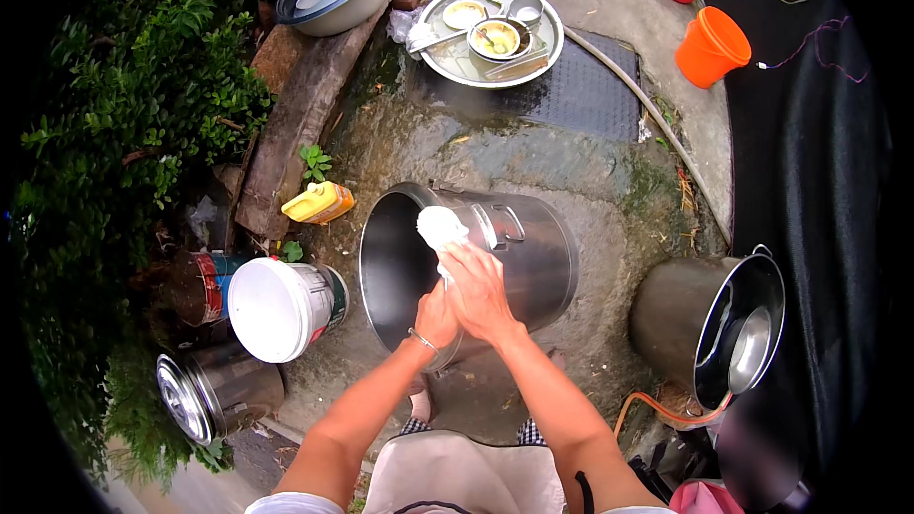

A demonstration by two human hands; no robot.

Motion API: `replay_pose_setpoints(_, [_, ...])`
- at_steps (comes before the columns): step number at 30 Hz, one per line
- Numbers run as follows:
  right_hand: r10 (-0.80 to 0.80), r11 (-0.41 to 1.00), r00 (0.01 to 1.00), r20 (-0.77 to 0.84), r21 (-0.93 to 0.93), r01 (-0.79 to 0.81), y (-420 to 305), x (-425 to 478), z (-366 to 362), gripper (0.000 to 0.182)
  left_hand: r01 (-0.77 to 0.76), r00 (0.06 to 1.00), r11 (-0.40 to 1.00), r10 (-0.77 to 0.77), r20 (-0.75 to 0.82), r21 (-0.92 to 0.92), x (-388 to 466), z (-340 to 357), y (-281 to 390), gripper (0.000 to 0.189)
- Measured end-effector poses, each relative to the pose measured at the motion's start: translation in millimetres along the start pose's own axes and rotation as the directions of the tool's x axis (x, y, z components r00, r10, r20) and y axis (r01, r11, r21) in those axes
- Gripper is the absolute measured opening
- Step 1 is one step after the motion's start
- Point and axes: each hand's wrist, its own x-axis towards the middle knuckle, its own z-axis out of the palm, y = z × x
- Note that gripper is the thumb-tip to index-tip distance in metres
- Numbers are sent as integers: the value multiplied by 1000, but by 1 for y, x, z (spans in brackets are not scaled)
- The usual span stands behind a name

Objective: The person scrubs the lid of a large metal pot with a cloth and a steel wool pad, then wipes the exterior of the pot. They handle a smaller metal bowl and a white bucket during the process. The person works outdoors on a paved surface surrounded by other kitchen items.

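My left hand (437, 315), with a bracelet at the wrist, and my right hand (477, 287) are pressed together around a bunched white cloth (439, 227). Most of the cloth bulges out beyond my fingers, and the rest is hidden in my grip. Below my hands is a large stainless-steel pot (543, 257), lying on its side or strongly tilted, its mouth toward the left. Part of its rim and wall is covered by my hands and forearms. A loop handle (508, 223) shows on its upper side. Whether the cloth touches the pot, I cannot tell.
Left stand a yellow jug (318, 203), a white bucket (265, 310) and a lidded steel pot (239, 389). Ahead are a metal tray (446, 66) of bowls and a basin (343, 18). Right are another steel pot (664, 325), a hose (668, 130) and an orange bucket (707, 50).
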Motion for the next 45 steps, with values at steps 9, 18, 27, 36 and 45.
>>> replay_pose_setpoints(9, [92,995,996,-19,38,-91,-11,-11,11,51,-54,998,998,55,-37,32,-6,-2,-15,34])
replay_pose_setpoints(18, [218,949,972,88,-251,-190,55,74,-6,41,36,997,998,-39,69,50,2,-3,3,38])
replay_pose_setpoints(27, [266,955,964,23,-139,-261,13,-37,4,52,-68,997,995,65,-39,-68,-40,0,-5,36])
replay_pose_setpoints(36, [751,661,655,-89,84,-746,70,32,-4,43,42,990,998,-48,130,49,-59,-16,-11,39])
replay_pose_setpoints(45, [708,688,703,-67,-163,-707,81,-23,-2,38,336,927,934,-351,-132,-124,26,-35,-20,44])
